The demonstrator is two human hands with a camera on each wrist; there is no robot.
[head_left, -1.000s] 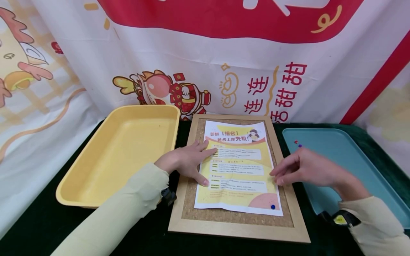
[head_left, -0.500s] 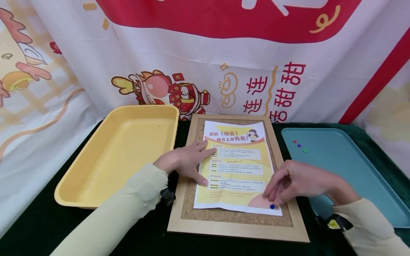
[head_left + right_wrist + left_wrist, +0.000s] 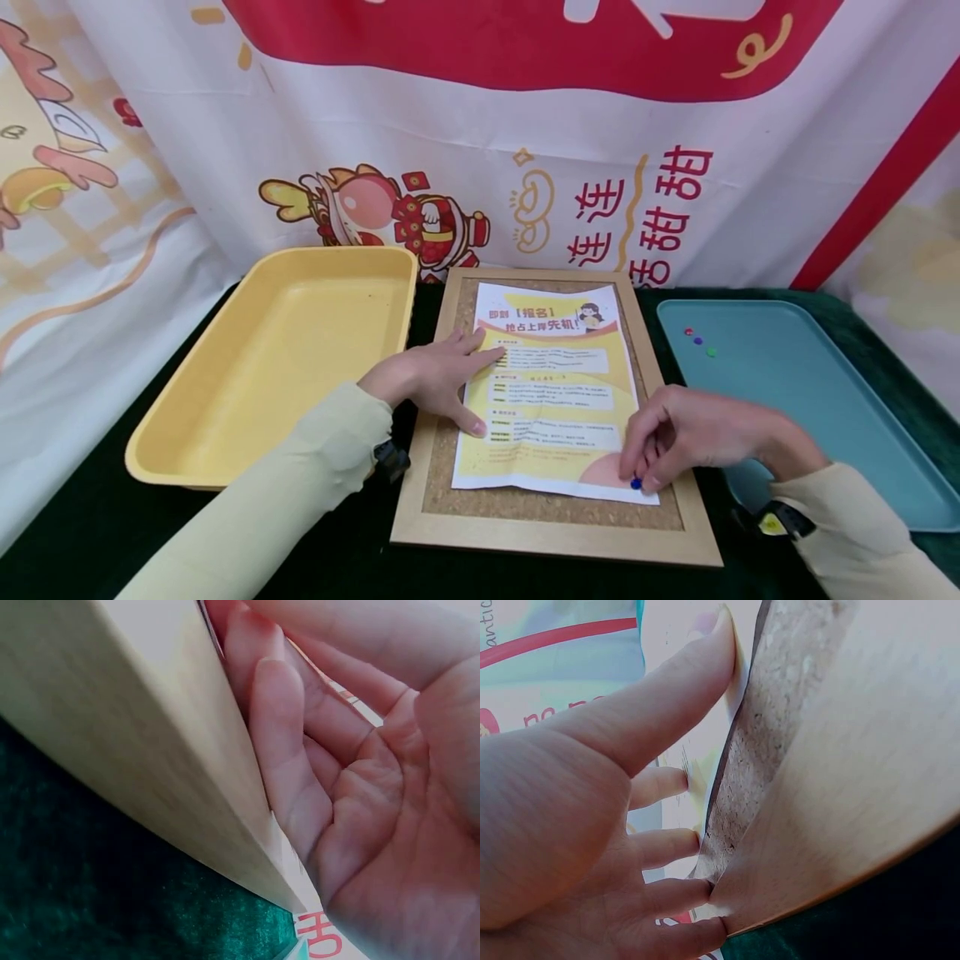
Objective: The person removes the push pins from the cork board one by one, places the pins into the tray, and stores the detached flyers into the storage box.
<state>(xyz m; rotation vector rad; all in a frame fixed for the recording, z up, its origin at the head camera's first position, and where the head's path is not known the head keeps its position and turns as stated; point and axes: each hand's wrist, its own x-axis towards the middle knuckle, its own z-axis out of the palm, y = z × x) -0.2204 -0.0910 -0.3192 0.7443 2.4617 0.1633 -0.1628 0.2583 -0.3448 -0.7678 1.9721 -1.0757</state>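
A yellow and white printed flyer (image 3: 551,392) lies on a wood-framed cork board (image 3: 555,518). My left hand (image 3: 442,375) rests with spread, straight fingers on the flyer's left edge. At the flyer's lower right corner sits a small blue pushpin (image 3: 636,483), which my right hand (image 3: 693,437) pinches between thumb and fingertip. The left wrist view has the thumb (image 3: 682,694) along the paper's edge, beside bare cork. Curled fingers (image 3: 277,727) of the right hand lie against the board's wooden frame in the right wrist view; the pushpin is hidden there.
Left of the board stands a deep yellow tray (image 3: 168,467). A shallow blue tray (image 3: 810,383) on the right holds a red pushpin (image 3: 688,332), a second blue pushpin (image 3: 698,341) and a green pushpin (image 3: 711,352). Dark green cloth covers the table; a printed banner hangs behind.
My right hand has moved from the flyer's right edge down to the blue pushpin at the lower corner and taken hold of it. The left hand has stayed in place.
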